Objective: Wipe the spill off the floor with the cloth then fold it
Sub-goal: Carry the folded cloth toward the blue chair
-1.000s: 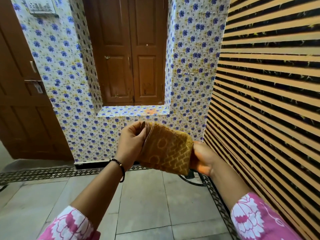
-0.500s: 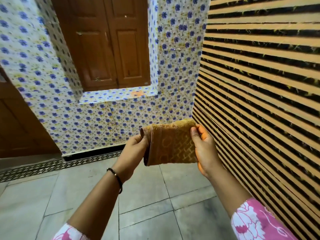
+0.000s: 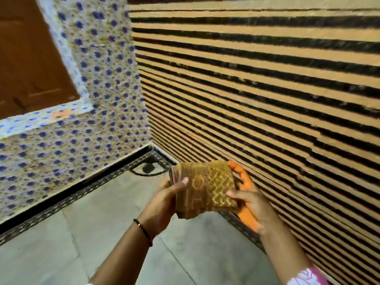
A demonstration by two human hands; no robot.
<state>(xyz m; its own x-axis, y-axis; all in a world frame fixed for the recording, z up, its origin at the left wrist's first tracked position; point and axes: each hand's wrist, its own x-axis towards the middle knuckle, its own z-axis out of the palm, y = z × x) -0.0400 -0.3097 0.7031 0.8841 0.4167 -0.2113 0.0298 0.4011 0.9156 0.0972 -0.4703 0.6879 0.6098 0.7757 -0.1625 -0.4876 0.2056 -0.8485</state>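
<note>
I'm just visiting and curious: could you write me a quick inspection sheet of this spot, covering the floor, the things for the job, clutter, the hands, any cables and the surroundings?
Surface: grey tiled floor with a dark patterned border; no spill seen in the visible part.
Job's things: brown-gold cloth, folded into a small thick pad, held up off the floor.
Clutter: a small dark object in the floor corner; too blurred to identify.
Grippers: left hand grips the cloth's left side, thumb on top; right hand holds its right side, fingers behind it.
Cables: a thin dark loop by the corner object, possibly a cord; cannot tell.
Surroundings: striped wall to the right, blue-flowered wall to the left, brown wooden door above a ledge.
</note>
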